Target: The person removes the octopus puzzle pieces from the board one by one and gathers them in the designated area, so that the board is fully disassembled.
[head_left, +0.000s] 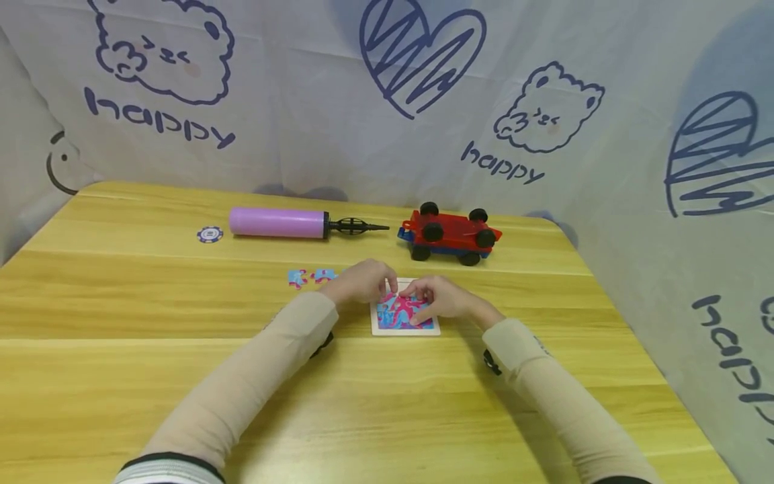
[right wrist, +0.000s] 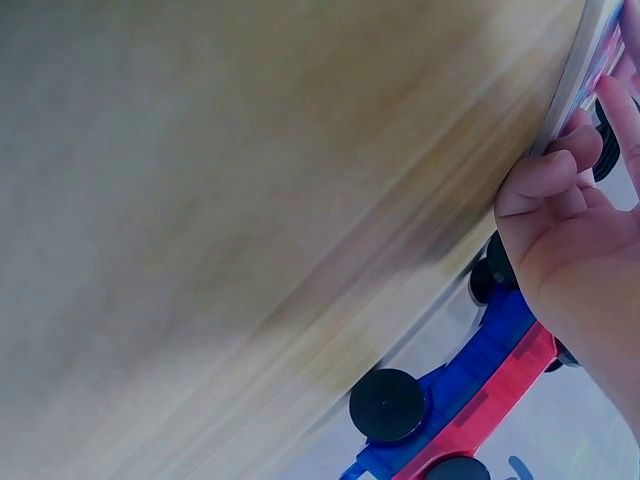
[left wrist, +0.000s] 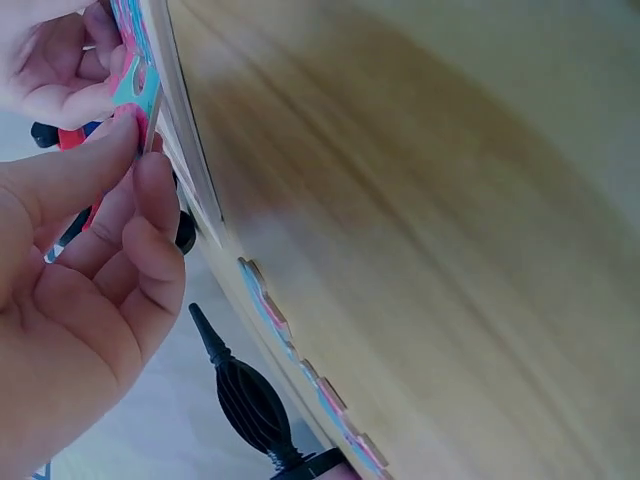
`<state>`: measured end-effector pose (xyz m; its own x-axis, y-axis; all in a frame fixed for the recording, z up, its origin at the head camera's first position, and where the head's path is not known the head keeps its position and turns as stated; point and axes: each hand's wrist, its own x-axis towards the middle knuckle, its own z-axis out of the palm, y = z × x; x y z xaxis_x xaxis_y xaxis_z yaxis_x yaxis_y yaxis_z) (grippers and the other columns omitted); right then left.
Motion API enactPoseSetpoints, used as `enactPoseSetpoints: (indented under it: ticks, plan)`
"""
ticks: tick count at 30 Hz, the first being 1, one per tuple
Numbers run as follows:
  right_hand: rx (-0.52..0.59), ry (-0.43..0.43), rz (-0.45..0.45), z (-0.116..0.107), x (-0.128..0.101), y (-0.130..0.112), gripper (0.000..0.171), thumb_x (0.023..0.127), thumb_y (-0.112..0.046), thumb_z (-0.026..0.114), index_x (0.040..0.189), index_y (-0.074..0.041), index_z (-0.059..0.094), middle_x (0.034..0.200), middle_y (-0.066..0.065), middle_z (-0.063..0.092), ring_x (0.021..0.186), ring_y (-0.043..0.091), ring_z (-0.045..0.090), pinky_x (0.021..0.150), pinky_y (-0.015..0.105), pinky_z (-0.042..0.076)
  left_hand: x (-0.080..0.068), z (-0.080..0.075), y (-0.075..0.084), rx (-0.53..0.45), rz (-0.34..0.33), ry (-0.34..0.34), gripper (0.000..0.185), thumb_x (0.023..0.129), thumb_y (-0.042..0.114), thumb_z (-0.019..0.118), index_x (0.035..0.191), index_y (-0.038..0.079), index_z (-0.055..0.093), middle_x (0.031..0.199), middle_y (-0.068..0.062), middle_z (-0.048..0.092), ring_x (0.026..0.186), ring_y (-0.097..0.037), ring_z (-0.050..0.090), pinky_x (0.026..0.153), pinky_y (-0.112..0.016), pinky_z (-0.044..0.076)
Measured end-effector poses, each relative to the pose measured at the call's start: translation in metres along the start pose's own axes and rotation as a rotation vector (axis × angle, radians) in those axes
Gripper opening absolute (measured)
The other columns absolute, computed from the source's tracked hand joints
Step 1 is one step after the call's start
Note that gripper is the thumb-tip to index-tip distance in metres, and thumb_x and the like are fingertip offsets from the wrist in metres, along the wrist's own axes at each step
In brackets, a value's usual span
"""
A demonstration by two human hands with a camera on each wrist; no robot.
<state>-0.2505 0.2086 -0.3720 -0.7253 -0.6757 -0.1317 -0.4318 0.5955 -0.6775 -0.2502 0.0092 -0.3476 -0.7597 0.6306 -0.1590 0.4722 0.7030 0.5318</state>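
My left hand [head_left: 363, 281] is at the upper left of a small jigsaw puzzle [head_left: 399, 314] in a white-rimmed tray [head_left: 406, 333]. In the left wrist view its thumb and finger pinch a blue and pink puzzle piece [left wrist: 134, 92], tilted above the tray. My right hand [head_left: 443, 297] is over the tray's right side, thumb on the pink and blue picture and forefinger near the held piece. Its other fingers bend beside the tray edge in the right wrist view. Loose puzzle pieces [head_left: 297, 278] lie left of the tray, one partly behind my left hand.
Behind the puzzle, a purple hand pump [head_left: 278, 222] with a black nozzle lies on the wooden table [head_left: 387, 417]. To its left is a poker chip [head_left: 209, 234]. Red and blue toy vehicle parts with black wheels [head_left: 450, 232] stand at the back right, before a printed cloth [head_left: 290, 101].
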Motion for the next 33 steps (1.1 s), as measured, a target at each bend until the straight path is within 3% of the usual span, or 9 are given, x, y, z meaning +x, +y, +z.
enactPoseSetpoints:
  ticks: [5,13,33]
  plan:
    - [0.004,-0.002,0.012,0.001,0.0,0.0,0.041,0.072,-0.013,0.075,0.108,-0.001,0.061,0.078,0.006,0.051,0.067,0.018,0.04,0.06,0.024,0.034,0.001,-0.001,-0.005,-0.052,0.049,0.019,0.03,0.074,-0.015,0.052,0.093,0.003,0.066,0.081,-0.006,0.061,0.072,-0.016,0.055,0.064,-0.022,0.046]
    - [-0.002,-0.007,0.004,0.0,0.0,0.002,0.043,0.072,-0.014,0.075,0.11,-0.003,0.059,0.076,0.005,0.049,0.065,0.016,0.039,0.058,0.023,0.033,0.0,-0.004,-0.011,-0.126,0.101,0.062,0.027,0.076,-0.014,0.053,0.094,0.001,0.066,0.081,-0.008,0.063,0.074,-0.017,0.055,0.065,-0.023,0.045]
    - [-0.002,-0.001,0.031,-0.001,0.0,0.0,0.047,0.072,-0.015,0.075,0.112,0.001,0.056,0.077,0.004,0.049,0.066,0.016,0.04,0.058,0.023,0.034,-0.019,-0.013,-0.033,-0.18,0.068,0.034,0.019,0.08,-0.007,0.057,0.094,0.001,0.067,0.08,-0.006,0.061,0.074,-0.016,0.053,0.069,-0.026,0.045]
